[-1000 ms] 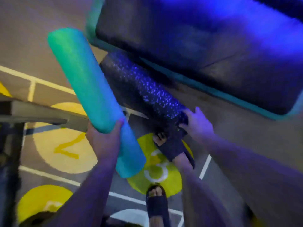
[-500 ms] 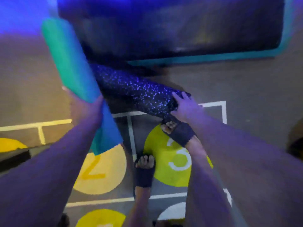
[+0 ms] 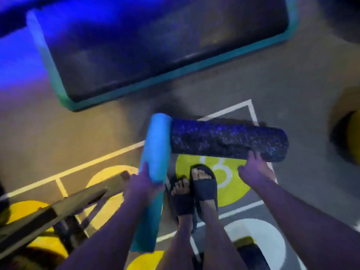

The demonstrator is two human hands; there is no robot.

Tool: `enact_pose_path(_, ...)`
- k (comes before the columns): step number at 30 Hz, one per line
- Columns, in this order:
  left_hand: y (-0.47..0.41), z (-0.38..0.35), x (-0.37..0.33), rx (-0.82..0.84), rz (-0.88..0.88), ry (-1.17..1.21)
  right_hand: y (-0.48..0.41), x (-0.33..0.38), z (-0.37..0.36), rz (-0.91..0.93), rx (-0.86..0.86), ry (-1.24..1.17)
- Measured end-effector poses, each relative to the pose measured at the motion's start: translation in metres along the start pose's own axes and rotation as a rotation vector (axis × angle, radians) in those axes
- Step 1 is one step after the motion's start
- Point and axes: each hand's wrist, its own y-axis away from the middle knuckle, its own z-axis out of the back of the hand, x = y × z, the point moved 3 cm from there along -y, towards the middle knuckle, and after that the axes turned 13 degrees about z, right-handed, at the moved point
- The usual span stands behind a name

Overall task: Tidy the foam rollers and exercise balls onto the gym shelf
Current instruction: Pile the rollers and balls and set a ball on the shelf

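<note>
The long teal foam roller (image 3: 155,152) is squeezed by the left grip (image 3: 142,184). The black speckled foam roller (image 3: 224,139), seemingly pinched near its end by the right grip (image 3: 255,170), could be dropped.

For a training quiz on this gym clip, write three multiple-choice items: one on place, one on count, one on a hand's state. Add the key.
1. The black speckled foam roller is: A on a shelf; B in the right hand, over the lime floor circle; C under a foot.
2. Foam rollers in view: A one; B two; C four.
3. The left hand: A grips the teal foam roller; B hangs empty; C lies flat on the floor.

Key: 1 B, the fingers hold its right end above the circle. 2 B, only the teal and the speckled one show. 3 A, the fingers wrap its middle.
</note>
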Motion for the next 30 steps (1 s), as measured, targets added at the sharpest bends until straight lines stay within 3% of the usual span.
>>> enact_pose_path(2, 0.029, -0.018, -0.027, 0.032, -0.112, -0.149, 0.019, -0.032, -0.012, -0.056, 0.056, -0.125)
enact_pose_path(8, 0.102, -0.063, -0.150, 0.257, -0.512, -0.205, 0.051, -0.083, -0.041, -0.210, 0.073, -0.564)
enact_pose_path(11, 0.136, -0.072, -0.181, 0.356, -0.545, -0.090, 0.091, -0.088, -0.033, -0.428, 0.032, -1.122)
enact_pose_path(16, 0.204, -0.069, -0.171, 0.391, -0.503, 0.091, 0.184, -0.089, -0.008, -0.500, 0.058, -1.731)
enact_pose_path(21, 0.260, -0.084, -0.178, 0.373, -0.439, -0.010, 0.231, -0.110, 0.003, -0.543, 0.022, -1.872)
enact_pose_path(23, 0.269, -0.089, -0.195, 0.281, -0.435, -0.181, 0.224, -0.120, -0.002, -0.516, 0.033, -1.933)
enact_pose_path(26, 0.290, -0.100, -0.219, 0.121, -0.465, -0.666, 0.209, -0.142, -0.018, -0.533, 0.036, -1.987)
enact_pose_path(30, 0.308, -0.129, -0.251, 0.027, -0.542, -0.773, 0.176, -0.190, -0.072, -0.591, -0.106, -2.076)
